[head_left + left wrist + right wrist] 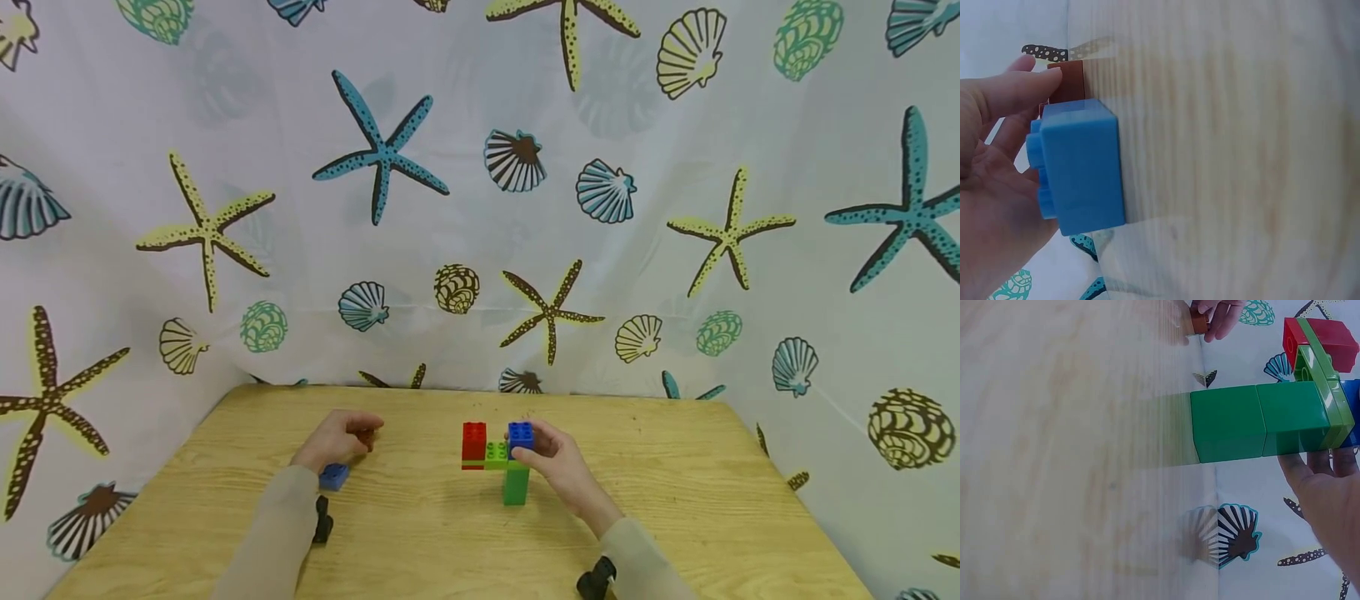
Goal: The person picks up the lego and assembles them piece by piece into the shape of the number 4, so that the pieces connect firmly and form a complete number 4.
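We pinch a red-brown brick (1069,82) in our left hand (339,437), light-blue brick (333,477) near it on the bench (420,542). Right hand (564,471) fingers grip the dark-blue brick (521,433) atop the lime piece (495,452); green bricks (1229,424) under, red brick (474,440) on its left end.

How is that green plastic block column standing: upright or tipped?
Upright: the green plastic block column rises straight from the wooden tabletop, with the right hand holding the studded blue plastic block above.
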Tool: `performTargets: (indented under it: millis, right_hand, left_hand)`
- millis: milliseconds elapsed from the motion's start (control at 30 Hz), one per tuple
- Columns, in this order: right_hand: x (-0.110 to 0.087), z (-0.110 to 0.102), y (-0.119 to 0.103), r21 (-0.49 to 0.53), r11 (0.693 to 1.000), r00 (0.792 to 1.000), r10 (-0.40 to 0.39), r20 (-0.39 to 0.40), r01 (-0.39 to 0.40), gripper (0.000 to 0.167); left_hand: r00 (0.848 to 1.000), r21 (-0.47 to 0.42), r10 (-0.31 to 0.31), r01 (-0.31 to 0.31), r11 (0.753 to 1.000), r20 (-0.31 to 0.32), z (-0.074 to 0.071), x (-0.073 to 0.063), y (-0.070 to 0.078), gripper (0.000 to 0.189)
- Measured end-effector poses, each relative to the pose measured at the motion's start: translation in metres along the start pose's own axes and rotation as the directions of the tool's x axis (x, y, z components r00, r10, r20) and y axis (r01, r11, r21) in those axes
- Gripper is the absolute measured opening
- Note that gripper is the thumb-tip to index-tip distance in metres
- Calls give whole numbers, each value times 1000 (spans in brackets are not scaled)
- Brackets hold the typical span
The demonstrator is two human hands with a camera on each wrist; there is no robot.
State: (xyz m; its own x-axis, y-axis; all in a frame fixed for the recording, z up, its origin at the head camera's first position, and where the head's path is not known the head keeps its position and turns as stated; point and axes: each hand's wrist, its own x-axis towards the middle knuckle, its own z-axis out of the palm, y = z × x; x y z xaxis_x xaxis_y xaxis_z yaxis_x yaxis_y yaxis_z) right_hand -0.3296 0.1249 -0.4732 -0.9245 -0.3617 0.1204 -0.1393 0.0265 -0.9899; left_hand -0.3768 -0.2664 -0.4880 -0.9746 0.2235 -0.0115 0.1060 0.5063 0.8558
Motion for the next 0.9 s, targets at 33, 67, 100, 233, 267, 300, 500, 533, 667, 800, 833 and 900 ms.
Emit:
performTargets:
  millis: [33,67,100,233,267,300,500,533,667,800,833,900]
  right_hand:
    - [0,0,0,2,1000,1000,1,0,-1,61]
    - [0,0,0,4,1000,1000,2,1,-2,61]
    - [0,1,0,7,1000,1000,5,1,-5,62]
    - [0,1,1,16,1000,1000,4,12,-4,61]
    - [0,1,1,14,1000,1000,3,12,-3,61]
    - [0,1,1,14,1000,1000,1,13,-2,61]
    - [2,0,1,21,1000,1000,-3,10,3,59]
    - [3,0,1,24,1000,1000,-3,11,3,59]
    - [2,-1,0,14,1000,1000,-1,10,1,58]
    - [1,-1,0,13,1000,1000,-4,14,4,56]
    - [1,-1,0,14,1000,1000,-6,15,6,56]
    - [1,-2,1,15,1000,1000,-7,15,7,56]
  left_hand:
    - [1000,2,-1,1,1000,2,0,-1,0,55]
    - [1000,5,-3,3,1000,3,0,-1,1,56]
    - [1000,2,-6,6,1000,4,1,-2,2,55]
    - [1000,17,-3,3,1000,10,3,-6,8,55]
    - [1000,23,3,-4,1000,15,4,-6,10,54]
    - [1000,31,12,-12,999,18,4,-7,12,54]
    - [998,39,57,-57,998,3,6,-6,26,53]
    - [998,38,68,-67,997,-8,7,-6,29,52]
    - [989,48,142,-141,989,-28,12,-5,38,47]
    - [977,38,214,-214,976,-12,22,-5,48,46]
    - [973,29,230,-230,973,-9,25,-5,51,46]
    - [969,8,247,-247,969,-14,30,-5,57,47]
